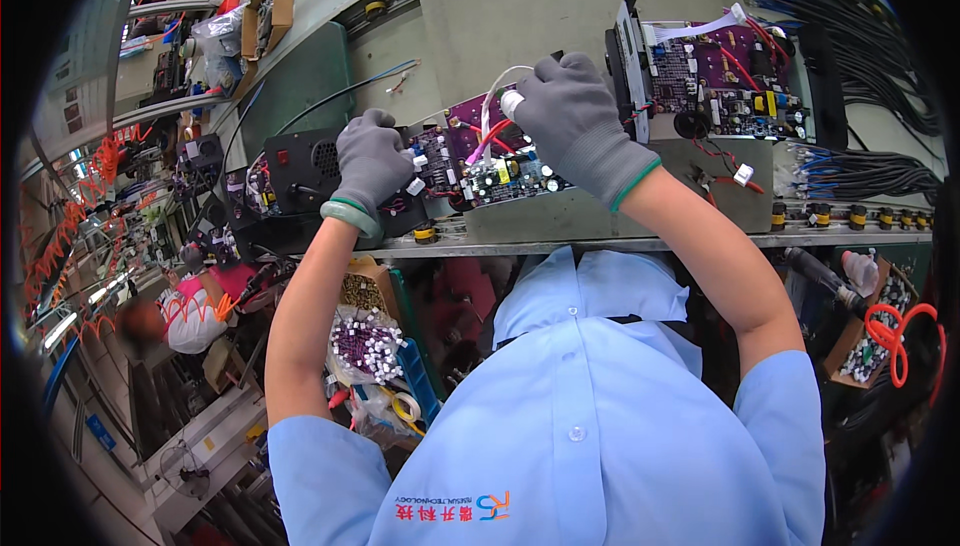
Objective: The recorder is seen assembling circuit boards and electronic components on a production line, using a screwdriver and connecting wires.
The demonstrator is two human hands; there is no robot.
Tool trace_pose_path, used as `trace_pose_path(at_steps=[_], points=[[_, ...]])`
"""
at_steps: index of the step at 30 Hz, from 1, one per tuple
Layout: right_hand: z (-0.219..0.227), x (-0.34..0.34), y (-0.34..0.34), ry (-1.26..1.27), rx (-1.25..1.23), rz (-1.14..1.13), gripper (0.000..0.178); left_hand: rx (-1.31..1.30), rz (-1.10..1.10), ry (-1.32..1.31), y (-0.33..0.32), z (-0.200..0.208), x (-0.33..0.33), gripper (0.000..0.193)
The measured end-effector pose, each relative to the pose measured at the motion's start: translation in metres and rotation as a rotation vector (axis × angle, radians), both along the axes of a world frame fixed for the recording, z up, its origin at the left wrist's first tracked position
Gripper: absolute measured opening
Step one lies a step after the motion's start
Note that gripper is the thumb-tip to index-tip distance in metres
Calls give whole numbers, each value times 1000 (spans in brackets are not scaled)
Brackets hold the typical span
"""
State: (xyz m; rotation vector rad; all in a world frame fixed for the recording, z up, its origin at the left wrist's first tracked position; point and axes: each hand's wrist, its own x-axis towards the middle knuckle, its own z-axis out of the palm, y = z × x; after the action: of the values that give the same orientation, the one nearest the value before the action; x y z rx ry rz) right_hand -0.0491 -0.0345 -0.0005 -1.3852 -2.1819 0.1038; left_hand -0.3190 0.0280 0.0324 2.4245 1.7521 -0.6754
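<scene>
A purple circuit board [515,184] crowded with components lies before me on the bench. My left hand [372,161], in a grey glove, is curled at the board's left end, beside small white connectors [416,186]. What its fingers pinch is hidden. My right hand [580,121], also gloved, is closed over the board's right part, with its back toward me. A white cable [492,96] loops up from the board near its fingertips; the hand covers whatever it grips. Left of my left hand sits a black housing [300,174] with a red switch and a round vent.
To the right stands another purple board [735,76] with a black panel. Bundled black cables [870,46] lie beyond it. Rollers [822,214] line the bench's near edge. Below it are a bag of white connectors [368,346] and a coiled orange hose [897,336]. Another person [200,316] works at far left.
</scene>
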Motion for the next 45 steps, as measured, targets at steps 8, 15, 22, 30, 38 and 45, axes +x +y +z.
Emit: trace_pose_path(at_steps=[8, 15, 22, 30, 38, 45], points=[[3, 0, 0, -7, -5, 10, 15, -102, 42, -76, 13, -1, -14, 13], [2, 3, 3, -32, -62, 25, 15, -87, 3, 159, 5, 8, 15, 12], [3, -3, 5, 35, -69, 17, 12, 168, -153, 107, -13, -18, 6, 24], [8, 3, -1, 97, -39, 29, 23, 31, -64, -76, -3, 3, -8, 22], [44, -40, -16, 498, -156, 51, 27, 252, -286, -533, -57, 49, -3, 44], [18, -107, -38, 560, -594, 91, 28, 587, -118, -736, -103, 24, -1, 10]])
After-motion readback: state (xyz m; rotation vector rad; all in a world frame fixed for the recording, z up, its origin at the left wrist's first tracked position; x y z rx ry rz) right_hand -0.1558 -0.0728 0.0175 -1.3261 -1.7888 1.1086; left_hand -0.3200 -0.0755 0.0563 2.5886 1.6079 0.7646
